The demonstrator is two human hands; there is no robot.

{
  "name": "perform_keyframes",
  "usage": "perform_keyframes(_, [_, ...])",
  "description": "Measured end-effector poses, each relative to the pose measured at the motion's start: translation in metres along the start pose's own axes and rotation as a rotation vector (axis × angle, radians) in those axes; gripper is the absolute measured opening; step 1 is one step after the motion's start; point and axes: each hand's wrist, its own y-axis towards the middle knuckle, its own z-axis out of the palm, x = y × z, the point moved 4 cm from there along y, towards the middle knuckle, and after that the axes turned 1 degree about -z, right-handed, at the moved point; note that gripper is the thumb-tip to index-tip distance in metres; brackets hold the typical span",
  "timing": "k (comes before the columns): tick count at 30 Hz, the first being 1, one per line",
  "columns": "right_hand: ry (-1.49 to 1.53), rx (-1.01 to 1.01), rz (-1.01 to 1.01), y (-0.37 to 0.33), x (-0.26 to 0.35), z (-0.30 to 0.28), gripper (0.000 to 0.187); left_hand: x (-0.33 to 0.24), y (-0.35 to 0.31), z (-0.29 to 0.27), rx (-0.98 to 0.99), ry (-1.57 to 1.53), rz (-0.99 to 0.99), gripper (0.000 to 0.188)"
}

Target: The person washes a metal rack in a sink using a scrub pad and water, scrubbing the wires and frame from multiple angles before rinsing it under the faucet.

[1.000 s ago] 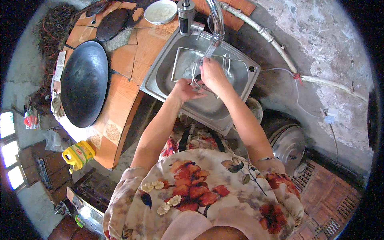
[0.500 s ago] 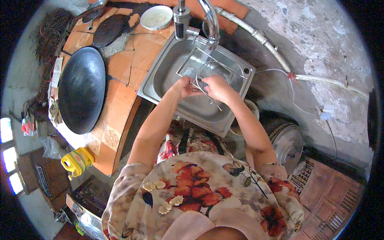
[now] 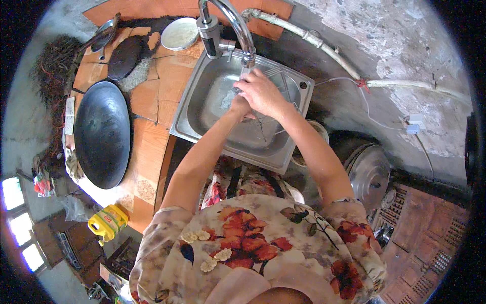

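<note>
Both my hands are together under the faucet [image 3: 246, 50] over the steel sink [image 3: 183, 104]. My left hand [image 3: 241, 107] is closed on a thin wire rack [image 3: 284, 87], whose bars stretch across the right side of the basin. Above it, my right hand [image 3: 260, 93] has its fingers bent round a dark grey scouring pad [image 3: 237, 90], mostly hidden by the fingers. Water splashes in the basin just left of my hands.
Left of the sink, a tiled counter [image 3: 152, 137] holds a large black wok [image 3: 103, 134], a white bowl [image 3: 179, 34] and a yellow jug [image 3: 108, 223] at its near end. A lidded metal pot [image 3: 369, 175] stands at right. A white pipe [image 3: 324, 45] runs along the wall.
My hands have moved up and away from me, right under the faucet's mouth. The wire rack has shifted and turned to the right of my hands. The whole view has tilted slightly.
</note>
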Motion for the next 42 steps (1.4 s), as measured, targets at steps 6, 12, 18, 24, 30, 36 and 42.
perform_keyframes(6, [0.437, -0.118, 0.707, 0.018, -0.09, -0.017, 0.04, 0.026, -0.009, -0.066, -0.173, 0.066, 0.055, 0.025])
perform_keyframes(12, [1.569, 0.176, 1.098, 0.027, -0.133, 0.067, 0.014, 0.032, -0.065, -0.093, -0.24, -0.39, 0.055, 0.016])
perform_keyframes(18, [2.016, 0.228, 0.879, 0.072, -0.115, 0.088, 0.021, 0.013, -0.084, -0.111, -0.251, -0.46, 0.163, 0.015])
perform_keyframes(24, [1.476, 0.01, 0.728, 0.038, -0.089, 0.028, 0.034, 0.007, -0.088, -0.11, -0.302, -0.373, 0.325, 0.006])
perform_keyframes(30, [1.026, -0.528, 0.45, -0.043, -0.089, 0.003, 0.022, -0.019, -0.11, -0.097, -0.205, -0.304, 0.497, 0.011])
perform_keyframes(36, [0.322, 0.028, 0.749, -0.133, -0.127, 0.076, 0.036, -0.05, -0.128, -0.085, -0.343, 0.294, 0.909, 0.014])
perform_keyframes(42, [0.778, -0.039, 0.782, -0.14, -0.109, 0.042, 0.041, -0.082, -0.165, -0.053, -0.402, 0.238, 0.796, 0.008])
